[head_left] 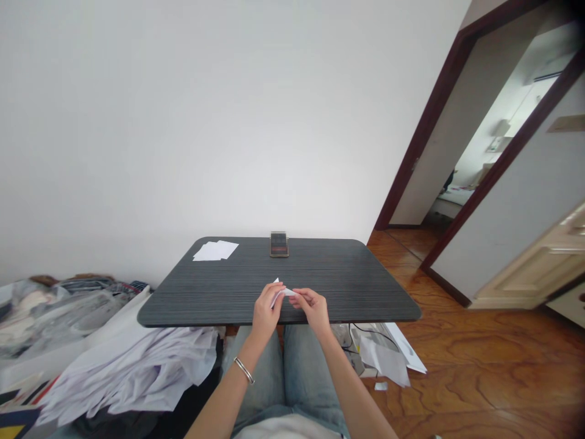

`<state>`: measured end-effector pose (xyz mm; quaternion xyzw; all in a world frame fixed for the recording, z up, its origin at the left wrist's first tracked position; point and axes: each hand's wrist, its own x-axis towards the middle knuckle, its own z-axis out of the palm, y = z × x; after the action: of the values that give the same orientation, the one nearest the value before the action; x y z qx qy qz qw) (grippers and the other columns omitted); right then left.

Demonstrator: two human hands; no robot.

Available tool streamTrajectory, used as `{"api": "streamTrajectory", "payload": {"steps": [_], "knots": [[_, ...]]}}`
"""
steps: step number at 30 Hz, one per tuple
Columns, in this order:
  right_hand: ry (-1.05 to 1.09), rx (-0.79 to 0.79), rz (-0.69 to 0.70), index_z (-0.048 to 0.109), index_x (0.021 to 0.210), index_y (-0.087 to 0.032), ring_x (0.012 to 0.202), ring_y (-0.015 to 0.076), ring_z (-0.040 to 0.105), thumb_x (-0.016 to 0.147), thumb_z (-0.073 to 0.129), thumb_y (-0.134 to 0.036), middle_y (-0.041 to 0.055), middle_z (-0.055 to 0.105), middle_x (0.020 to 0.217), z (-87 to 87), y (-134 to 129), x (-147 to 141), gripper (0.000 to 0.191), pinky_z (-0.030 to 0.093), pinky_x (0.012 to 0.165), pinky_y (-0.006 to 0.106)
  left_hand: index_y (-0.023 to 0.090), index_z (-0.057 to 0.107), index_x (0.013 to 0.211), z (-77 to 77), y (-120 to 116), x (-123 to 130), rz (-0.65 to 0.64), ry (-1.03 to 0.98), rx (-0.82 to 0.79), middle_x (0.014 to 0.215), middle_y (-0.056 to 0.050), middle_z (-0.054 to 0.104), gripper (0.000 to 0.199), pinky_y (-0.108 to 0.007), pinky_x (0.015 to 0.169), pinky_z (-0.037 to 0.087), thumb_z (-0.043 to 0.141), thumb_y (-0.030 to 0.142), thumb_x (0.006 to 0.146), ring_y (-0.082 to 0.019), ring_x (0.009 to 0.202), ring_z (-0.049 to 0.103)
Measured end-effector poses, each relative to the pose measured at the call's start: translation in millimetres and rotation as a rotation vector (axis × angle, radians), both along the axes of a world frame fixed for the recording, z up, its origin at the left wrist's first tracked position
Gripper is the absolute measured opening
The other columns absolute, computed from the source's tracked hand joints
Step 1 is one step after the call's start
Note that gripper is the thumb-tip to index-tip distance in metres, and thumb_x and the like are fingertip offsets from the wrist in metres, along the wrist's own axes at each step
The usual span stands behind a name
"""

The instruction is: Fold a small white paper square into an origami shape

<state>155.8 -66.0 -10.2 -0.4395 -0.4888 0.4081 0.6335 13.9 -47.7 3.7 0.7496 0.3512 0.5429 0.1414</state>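
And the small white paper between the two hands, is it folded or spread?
Folded: the small white paper shows a narrow, bent shape, with a pointed corner showing past the left hand.

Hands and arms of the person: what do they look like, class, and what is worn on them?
The left hand and right hand are ungloved. Both arms are bare as far as they show, without sleeves. A slim, silvery, rounded bangle circles the left wrist; the right has none.
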Motion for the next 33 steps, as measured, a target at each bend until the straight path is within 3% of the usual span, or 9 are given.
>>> {"api": "streamTrajectory", "payload": {"steps": [12, 20, 26, 33], "knots": [[0.076, -0.079, -0.006, 0.067, 0.079, -0.013, 0.061, 0.0227, 0.069, 0.062, 0.071, -0.047, 0.0078, 0.072, 0.067, -0.2, 4.2, 3.2, 0.038, 0.058, 0.057, 0.034, 0.019, 0.06, 0.096, 0.3, -4.8, 2.0, 0.012, 0.036, 0.054, 0.103, -0.008, 0.059, 0.019, -0.035, 0.087, 0.047, 0.043, 0.018, 0.087, -0.018, 0.098, 0.057], [0.107, -0.049, 0.048, 0.067, 0.084, -0.014, 0.07, 0.0234, 0.069, 0.06, 0.074, -0.039, 0.0075, 0.073, 0.075, 1.7, 0.6, 3.4, 0.035, 0.057, 0.061, 0.034, 0.019, 0.059, 0.097, -0.7, -4.6, 1.3, 0.032, 0.008, 0.069, 0.104, -0.008, 0.059, 0.019, -0.036, 0.088, 0.046, 0.043, 0.017, 0.087, -0.018, 0.1, 0.057], [0.115, -0.061, 0.024, 0.068, 0.077, -0.013, 0.063, 0.0223, 0.069, 0.062, 0.071, -0.045, 0.0081, 0.072, 0.07, 2.9, 0.6, 5.5, 0.035, 0.057, 0.055, 0.032, 0.019, 0.059, 0.098, -3.1, -4.6, 1.0, 0.027, 0.008, 0.087, 0.104, -0.008, 0.059, 0.019, -0.036, 0.087, 0.047, 0.043, 0.017, 0.087, -0.019, 0.1, 0.056], [0.126, -0.042, 0.012, 0.067, 0.075, -0.015, 0.063, 0.0203, 0.068, 0.063, 0.072, -0.039, 0.0056, 0.072, 0.068, 1.1, 0.8, 5.9, 0.027, 0.055, 0.055, 0.029, 0.019, 0.059, 0.097, -2.3, -3.2, -0.8, -0.006, -0.012, 0.043, 0.104, -0.008, 0.059, 0.018, -0.036, 0.088, 0.046, 0.045, 0.016, 0.086, -0.019, 0.1, 0.057]]}}
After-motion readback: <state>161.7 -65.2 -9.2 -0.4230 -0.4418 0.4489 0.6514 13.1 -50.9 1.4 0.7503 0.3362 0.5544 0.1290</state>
